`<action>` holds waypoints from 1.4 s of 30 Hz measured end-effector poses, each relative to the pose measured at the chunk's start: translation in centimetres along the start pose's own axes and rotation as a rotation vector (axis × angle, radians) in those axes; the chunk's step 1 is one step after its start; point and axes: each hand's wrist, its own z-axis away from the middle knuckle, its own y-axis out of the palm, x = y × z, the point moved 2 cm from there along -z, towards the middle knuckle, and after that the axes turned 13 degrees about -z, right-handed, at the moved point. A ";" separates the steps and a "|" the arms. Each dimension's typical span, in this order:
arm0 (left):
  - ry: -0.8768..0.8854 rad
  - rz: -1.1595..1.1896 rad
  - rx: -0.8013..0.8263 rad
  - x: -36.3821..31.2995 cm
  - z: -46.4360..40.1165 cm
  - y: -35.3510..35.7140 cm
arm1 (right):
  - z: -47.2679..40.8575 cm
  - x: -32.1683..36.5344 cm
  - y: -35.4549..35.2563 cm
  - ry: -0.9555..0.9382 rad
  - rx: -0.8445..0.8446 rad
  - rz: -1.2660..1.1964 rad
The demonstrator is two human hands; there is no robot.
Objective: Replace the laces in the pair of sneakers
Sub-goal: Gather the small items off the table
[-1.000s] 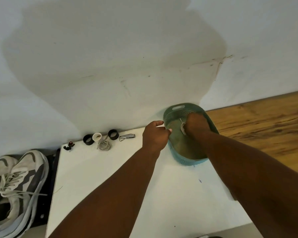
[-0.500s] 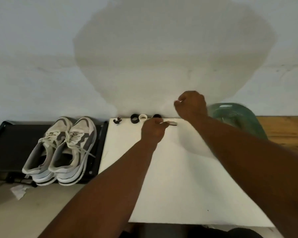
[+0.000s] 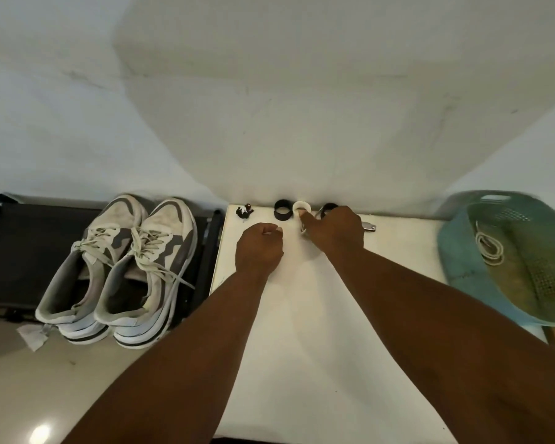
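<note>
While both arms reach across the white table (image 3: 318, 315), the left hand (image 3: 259, 248) hangs over it with fingers curled into a fist, holding nothing visible. The right hand (image 3: 335, 233) rests near the far edge, curled over a pale lace (image 3: 302, 231) beside a white ring (image 3: 301, 207). Both sneakers (image 3: 119, 267) sit laced on a black rack (image 3: 20, 251) left of the table, and another coiled lace (image 3: 489, 246) lies in the green basket (image 3: 462, 267) at right.

Soft dim light, wide-angle warp, blurred edges

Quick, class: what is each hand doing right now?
Left hand: fingers curled, holding nothing visible.
Right hand: on the table, pinching a pale lace.
</note>
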 end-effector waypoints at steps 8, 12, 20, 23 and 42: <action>0.052 -0.118 0.013 -1.5 -0.3 0.1 | -0.4 -1.1 1.0 -0.021 0.051 0.140; 0.112 -0.285 0.067 -2.7 -0.4 0.6 | -0.7 -1.6 0.9 -0.024 0.097 0.221; 0.257 -0.499 0.054 -3.6 0.2 1.5 | -0.3 -2.2 0.3 0.037 0.151 0.048; 0.184 -0.364 0.052 -3.7 1.6 1.9 | 0.7 -2.9 -0.8 0.081 0.163 -0.145; 0.296 0.062 0.376 -15.1 14.9 1.5 | 6.6 0.2 -19.2 0.148 0.438 -0.758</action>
